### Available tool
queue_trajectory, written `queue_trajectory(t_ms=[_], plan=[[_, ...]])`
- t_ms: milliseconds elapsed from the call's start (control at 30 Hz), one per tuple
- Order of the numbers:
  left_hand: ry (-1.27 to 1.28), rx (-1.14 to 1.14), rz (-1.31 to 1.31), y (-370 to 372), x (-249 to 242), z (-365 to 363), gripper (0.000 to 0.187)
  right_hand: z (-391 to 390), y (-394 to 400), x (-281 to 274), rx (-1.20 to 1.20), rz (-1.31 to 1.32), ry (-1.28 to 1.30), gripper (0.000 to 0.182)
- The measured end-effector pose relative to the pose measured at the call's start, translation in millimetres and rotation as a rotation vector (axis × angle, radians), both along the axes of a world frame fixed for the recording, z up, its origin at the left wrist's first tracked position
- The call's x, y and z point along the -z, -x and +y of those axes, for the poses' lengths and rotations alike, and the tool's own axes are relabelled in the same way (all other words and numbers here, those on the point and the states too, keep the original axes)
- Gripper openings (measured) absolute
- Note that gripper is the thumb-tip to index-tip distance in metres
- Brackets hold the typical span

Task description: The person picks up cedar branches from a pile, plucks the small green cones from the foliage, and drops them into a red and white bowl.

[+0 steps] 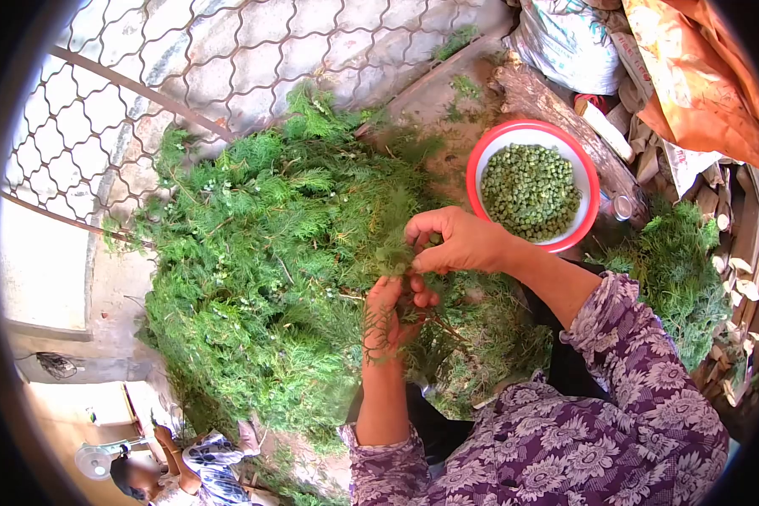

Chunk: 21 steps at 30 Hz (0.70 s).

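In the head view my left hand (385, 314) is closed around a green conifer sprig (391, 255), whose feathery leaves spread over the wrist and above the fingers. My right hand (449, 241) meets it at the sprig, thumb and fingers pinched together; what lies between those fingertips is too small to make out. Just beyond my right hand stands a white bowl with a red rim (593, 181), holding many small green seed cones (531, 190). A large heap of cut conifer branches (261, 244) spreads to the left of both hands.
A wire mesh fence (228, 63) borders the heap. Past the bowl lie a log (557, 110), a white sack (569, 46), an orange sheet (704, 76) and split wood (738, 287). More greenery (670, 282) lies at right. Another person (185, 468) sits lower left near a fan (94, 460).
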<state>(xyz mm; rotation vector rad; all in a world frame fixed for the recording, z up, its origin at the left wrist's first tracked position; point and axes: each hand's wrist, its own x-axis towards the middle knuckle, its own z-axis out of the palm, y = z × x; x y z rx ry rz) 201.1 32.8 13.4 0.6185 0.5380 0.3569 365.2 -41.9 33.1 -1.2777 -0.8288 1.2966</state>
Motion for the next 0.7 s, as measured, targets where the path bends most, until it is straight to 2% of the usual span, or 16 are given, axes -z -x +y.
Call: queue_trajectory(t_ms=[200, 267, 433, 500, 533, 600, 700], plan=[[-0.044, -0.006, 0.127, -1, 1, 0, 0.015, 0, -2, 6, -0.066, -0.115, -0.097, 0.025], [-0.222, -0.018, 0.183, -1, 2, -3, 0.017, 1, 0, 6, -0.055, -0.136, -0.091, 0.024], [-0.273, -0.003, 0.180, 0, 1, -5, 0.016, 0, -4, 5, -0.075, -0.110, -0.010, 0.016], [-0.258, 0.014, 0.142, 0, 1, -5, 0.016, -1, -10, 10, -0.139, 0.415, 0.066, 0.013], [-0.233, 0.015, 0.131, 0, 0, -4, 0.016, -3, -12, 10, -0.141, 0.413, 0.066, 0.013], [-0.208, 0.016, 0.120, 0, -1, -4, 0.016, -5, -16, 9, -0.211, 0.648, -0.130, 0.013], [-0.165, -0.018, 0.141, -1, -1, -3, 0.017, -7, -12, -6, -0.145, 0.533, -0.066, 0.016]])
